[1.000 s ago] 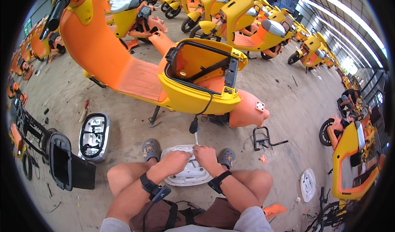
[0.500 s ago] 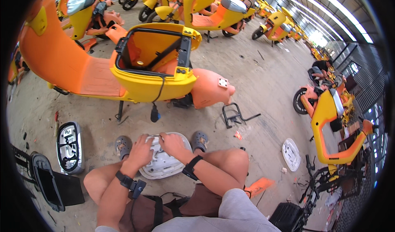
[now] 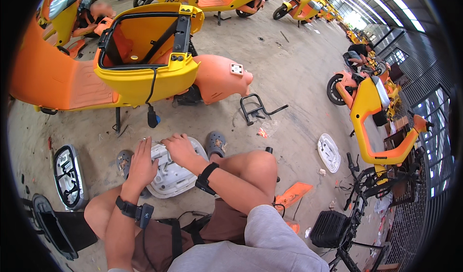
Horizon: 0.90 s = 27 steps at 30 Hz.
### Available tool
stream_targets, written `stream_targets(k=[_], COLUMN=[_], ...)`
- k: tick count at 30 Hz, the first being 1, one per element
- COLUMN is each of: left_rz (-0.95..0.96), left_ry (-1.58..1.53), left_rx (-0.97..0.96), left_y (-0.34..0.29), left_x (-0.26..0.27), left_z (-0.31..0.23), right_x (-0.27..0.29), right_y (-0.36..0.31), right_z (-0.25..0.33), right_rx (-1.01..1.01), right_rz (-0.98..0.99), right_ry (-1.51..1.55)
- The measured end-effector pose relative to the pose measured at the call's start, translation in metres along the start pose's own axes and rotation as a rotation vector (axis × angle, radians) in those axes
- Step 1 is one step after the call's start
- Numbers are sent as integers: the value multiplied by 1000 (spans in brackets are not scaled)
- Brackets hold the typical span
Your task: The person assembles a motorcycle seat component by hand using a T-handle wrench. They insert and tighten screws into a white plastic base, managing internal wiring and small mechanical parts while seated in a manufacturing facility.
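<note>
We lean over a white, round-cornered plastic panel (image 3: 169, 176) on the dusty floor (image 3: 270, 175) between our grey clogs (image 3: 216, 142).

A second ago our fingertips nearly met; now our left hand (image 3: 143, 164) reaches along the panel's left edge, fingers stretched, thumb spread, while our right hand (image 3: 181, 150) bends over the far side. A thin metallic rod shows between them; how firmly either grip closes, we cannot tell.

Left hand (image 3: 143, 162) and right hand (image 3: 180, 149) draw close at a slim metallic piece (image 3: 156, 142) over a white panel (image 3: 174, 179) between grey clogs (image 3: 216, 144), as a yellow-and-orange scooter (image 3: 140, 85) stands, its compartment open (another person (image 3: 358, 54) bends over in the background).
</note>
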<state>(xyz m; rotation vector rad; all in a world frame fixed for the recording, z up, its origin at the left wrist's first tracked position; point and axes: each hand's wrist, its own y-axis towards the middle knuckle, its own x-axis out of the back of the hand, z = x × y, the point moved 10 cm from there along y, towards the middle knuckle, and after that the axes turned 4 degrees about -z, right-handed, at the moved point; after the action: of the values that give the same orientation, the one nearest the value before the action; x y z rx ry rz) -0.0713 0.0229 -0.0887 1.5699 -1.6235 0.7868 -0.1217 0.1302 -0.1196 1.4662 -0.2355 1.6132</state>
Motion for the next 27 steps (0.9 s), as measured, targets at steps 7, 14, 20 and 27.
stream_targets(k=[7, 14, 20, 27], left_rz=[20, -27, 12, -68], left_ry=[41, 51, 56, -1], left_rx=[-26, -35, -45, -107], left_y=[0, -3, -1, -7], left_x=[-10, -5, 9, 13], left_z=[6, 18, -10, 1], right_x=[-16, -22, -13, 15], right_y=[3, 6, 1, 7], right_z=[-23, -13, -14, 15], right_rx=[-301, -189, -129, 90], right_rz=[215, 231, 292, 61], right_ry=[7, -36, -1, -61])
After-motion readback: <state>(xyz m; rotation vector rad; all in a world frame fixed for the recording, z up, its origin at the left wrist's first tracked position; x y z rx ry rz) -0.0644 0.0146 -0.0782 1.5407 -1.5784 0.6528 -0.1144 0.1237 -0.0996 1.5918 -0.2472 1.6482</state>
